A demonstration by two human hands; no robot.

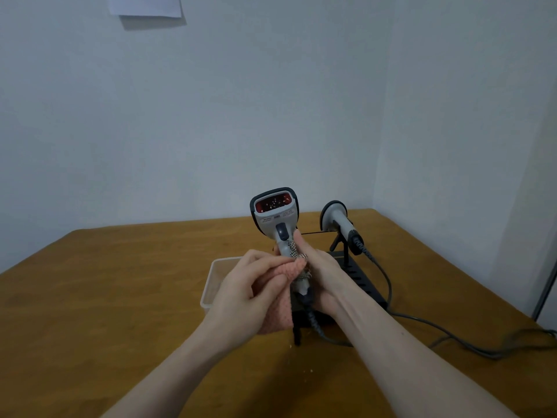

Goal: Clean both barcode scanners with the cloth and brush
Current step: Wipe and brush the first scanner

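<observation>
One table (120, 297) carries it all, and the job looks about half done at most. Two scanners: the second scanner (339, 221) waits on one black stand (358, 276) near the far right corner. The right hand (322, 273) grips the first scanner (275, 215); the left hand (241, 294) pinches one cloth (280, 297) on its handle. One clear tub (211, 285). No brush shows.

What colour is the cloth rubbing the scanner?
The waffle-textured cloth is salmon pink with a checkered underside, seen in the head view.
</observation>
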